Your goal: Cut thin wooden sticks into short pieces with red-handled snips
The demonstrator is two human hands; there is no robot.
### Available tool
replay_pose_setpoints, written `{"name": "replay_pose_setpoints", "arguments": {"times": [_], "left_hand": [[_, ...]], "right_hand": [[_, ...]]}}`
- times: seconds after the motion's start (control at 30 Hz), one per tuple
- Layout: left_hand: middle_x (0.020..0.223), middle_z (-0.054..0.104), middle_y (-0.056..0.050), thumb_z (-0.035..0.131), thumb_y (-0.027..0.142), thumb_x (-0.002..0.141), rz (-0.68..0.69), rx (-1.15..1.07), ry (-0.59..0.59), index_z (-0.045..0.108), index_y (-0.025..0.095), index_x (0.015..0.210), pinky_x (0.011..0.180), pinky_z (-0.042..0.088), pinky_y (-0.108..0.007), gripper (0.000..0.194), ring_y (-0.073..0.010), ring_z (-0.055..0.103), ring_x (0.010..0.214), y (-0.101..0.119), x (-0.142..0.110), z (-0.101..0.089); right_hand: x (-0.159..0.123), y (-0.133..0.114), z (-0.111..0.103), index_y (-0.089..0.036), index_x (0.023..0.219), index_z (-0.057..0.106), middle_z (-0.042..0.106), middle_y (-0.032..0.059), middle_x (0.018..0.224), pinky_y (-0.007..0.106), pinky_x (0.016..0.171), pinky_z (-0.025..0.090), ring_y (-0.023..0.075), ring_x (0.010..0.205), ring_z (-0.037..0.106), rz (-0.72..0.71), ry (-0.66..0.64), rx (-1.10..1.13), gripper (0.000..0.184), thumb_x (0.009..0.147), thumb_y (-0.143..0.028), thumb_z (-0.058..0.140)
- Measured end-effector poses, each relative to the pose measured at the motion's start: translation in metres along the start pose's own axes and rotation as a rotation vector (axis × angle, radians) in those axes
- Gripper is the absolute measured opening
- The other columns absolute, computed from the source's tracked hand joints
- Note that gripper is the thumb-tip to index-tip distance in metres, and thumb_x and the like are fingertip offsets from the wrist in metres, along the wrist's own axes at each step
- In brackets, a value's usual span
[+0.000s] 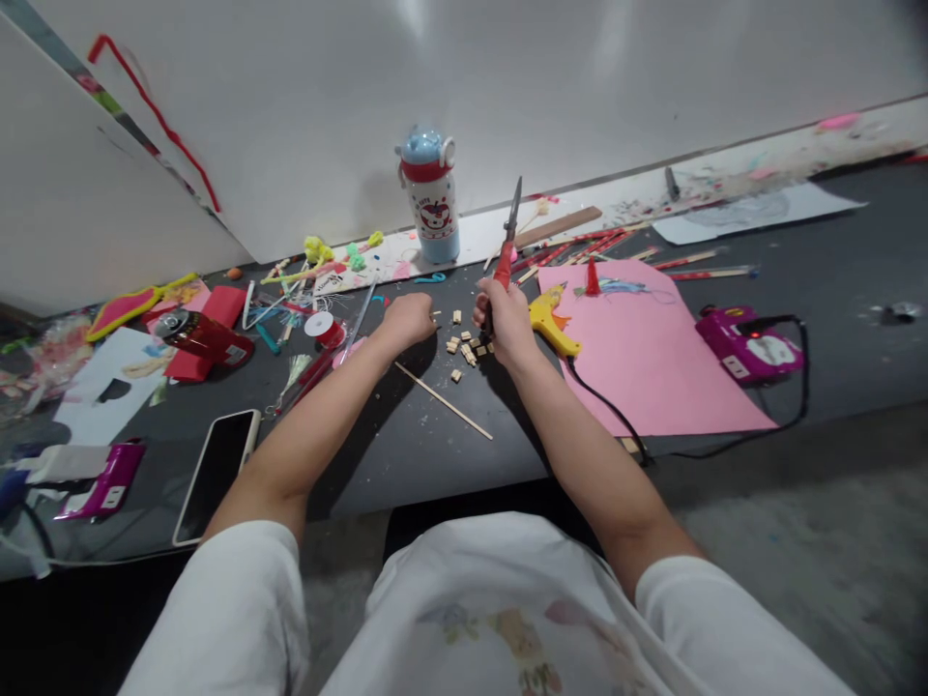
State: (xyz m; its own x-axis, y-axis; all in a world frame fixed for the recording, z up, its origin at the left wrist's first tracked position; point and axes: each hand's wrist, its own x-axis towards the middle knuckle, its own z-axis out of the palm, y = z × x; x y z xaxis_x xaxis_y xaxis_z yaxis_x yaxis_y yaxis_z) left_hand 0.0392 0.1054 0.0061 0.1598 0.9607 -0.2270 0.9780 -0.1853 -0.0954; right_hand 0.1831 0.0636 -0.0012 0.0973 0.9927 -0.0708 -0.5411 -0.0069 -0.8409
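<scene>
My right hand point(504, 317) is wrapped round the red handles of a pair of scissors point(513, 211), whose blades point away from me, toward the white wall. To its left, my left hand point(412, 317) is closed, with a pale tip of what looks like a small piece of wooden stick showing at the fingers; most of it is hidden. Between the hands lie several short cut wooden pieces point(469, 355) in a loose cluster on the dark table. A thin wooden stick point(446, 401) rests nearer to me, below the pieces, touched by neither hand.
A yellow glue gun point(555, 327) lies on pink paper point(652, 372), its cord reaching a purple box point(750, 346). A blue-and-white bottle point(433, 198) stands at the back. Leftward are a ribbon spool point(325, 330), a red can point(204, 336) and a phone point(216, 474).
</scene>
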Motion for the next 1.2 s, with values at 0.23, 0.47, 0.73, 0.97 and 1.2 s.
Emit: {"name": "replay_pose_setpoints", "arguments": {"times": [0.23,0.47,0.73,0.97,1.2], "left_hand": [[0.103,0.068,-0.016,0.053,0.031,0.077,0.003,-0.019,0.024,0.068,0.014,0.100,0.080,0.047,-0.031,0.033,-0.0279,0.063,0.099,-0.003,-0.004,0.003],[0.092,0.069,-0.013,0.050,0.036,0.078,-0.016,-0.045,0.068,0.069,0.015,0.089,0.074,0.044,-0.029,0.030,-0.0252,0.063,0.090,-0.020,-0.030,-0.003],[0.068,0.064,-0.007,0.052,0.042,0.076,-0.093,-0.201,0.103,0.064,0.017,0.069,0.057,0.033,-0.026,0.028,-0.0175,0.056,0.065,-0.059,-0.059,0.000],[0.066,0.062,-0.003,0.053,0.043,0.074,-0.091,-0.388,0.129,0.064,0.017,0.071,0.056,0.030,-0.025,0.028,-0.0150,0.052,0.064,-0.069,-0.060,0.018],[0.064,0.062,-0.003,0.053,0.045,0.074,-0.084,-0.427,0.152,0.064,0.017,0.073,0.055,0.030,-0.024,0.030,-0.0141,0.052,0.062,-0.078,-0.063,0.025]], "right_hand": [[0.000,0.000,0.000,-0.022,0.068,0.033,0.037,-0.0112,0.047,0.020,0.038,0.030,0.0055,0.037,0.036,0.017,0.001,-0.009,0.032,0.074,-0.033,0.062],[-0.002,-0.002,0.001,-0.022,0.068,0.033,0.037,-0.0113,0.047,0.019,0.039,0.030,0.0049,0.037,0.036,0.034,-0.004,-0.005,0.029,0.076,-0.030,0.060],[-0.003,-0.001,0.001,-0.023,0.068,0.031,0.035,-0.0112,0.049,0.019,0.039,0.029,0.0050,0.038,0.036,0.052,-0.019,-0.029,0.034,0.074,-0.035,0.063],[-0.004,-0.002,0.002,-0.022,0.069,0.032,0.035,-0.0109,0.048,0.018,0.038,0.029,0.0051,0.037,0.035,0.092,-0.009,0.013,0.029,0.075,-0.028,0.059],[-0.004,-0.007,0.001,-0.022,0.068,0.032,0.033,-0.0108,0.048,0.018,0.038,0.030,0.0043,0.037,0.033,0.110,0.008,0.033,0.028,0.077,-0.027,0.057]]}}
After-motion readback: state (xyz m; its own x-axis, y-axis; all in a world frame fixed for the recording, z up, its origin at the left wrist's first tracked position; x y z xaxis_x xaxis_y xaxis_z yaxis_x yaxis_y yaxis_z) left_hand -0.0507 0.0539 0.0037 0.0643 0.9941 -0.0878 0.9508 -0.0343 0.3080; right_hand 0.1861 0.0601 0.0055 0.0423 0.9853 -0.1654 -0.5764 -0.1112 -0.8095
